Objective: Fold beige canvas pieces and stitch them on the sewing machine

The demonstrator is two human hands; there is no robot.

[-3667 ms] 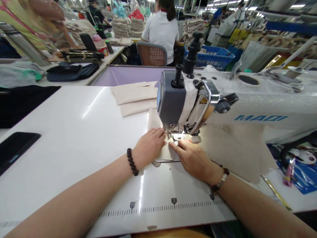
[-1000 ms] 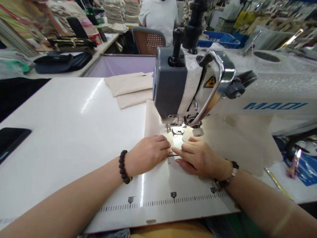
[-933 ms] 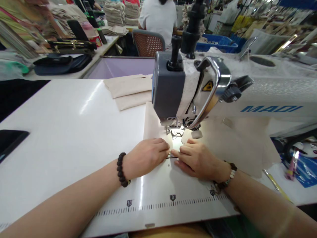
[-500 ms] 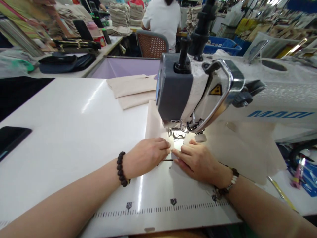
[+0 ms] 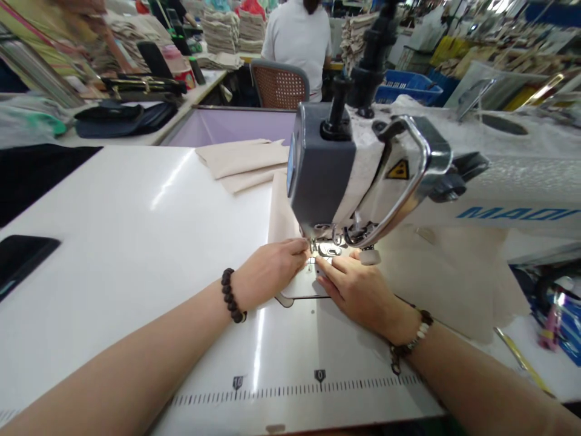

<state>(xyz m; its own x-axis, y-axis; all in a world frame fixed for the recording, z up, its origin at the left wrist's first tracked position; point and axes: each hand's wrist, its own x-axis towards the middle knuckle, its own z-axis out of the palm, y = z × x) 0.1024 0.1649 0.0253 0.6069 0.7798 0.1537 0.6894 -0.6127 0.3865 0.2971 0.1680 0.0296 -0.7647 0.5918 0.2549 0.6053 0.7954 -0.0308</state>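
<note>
In front of me is a sewing machine (image 5: 322, 163), its presser foot (image 5: 327, 249) lit from above. My left hand (image 5: 275, 266) is closed, its fingertips pinching the edge of a beige fabric piece (image 5: 280, 212) just left of the needle area. My right hand (image 5: 358, 290) lies to the right of the foot, index finger stretched toward it and thumb apart, pressing beside the cloth. More beige fabric (image 5: 447, 278) spreads under the machine arm to the right. What lies directly under the fingertips is mostly hidden.
Folded beige fabric pieces (image 5: 245, 160) lie behind on the white table (image 5: 113, 242). A phone (image 5: 25, 260) is at the left edge. Yellow tweezers (image 5: 524, 363) lie at the right. Beyond sit a person in white (image 5: 297, 45), a chair (image 5: 280, 83) and a blue crate (image 5: 408, 86).
My left hand has moved forward and slightly up, closer to the presser foot, uncovering more of the metal plate. The fabric beyond has shifted slightly. My right hand has barely moved.
</note>
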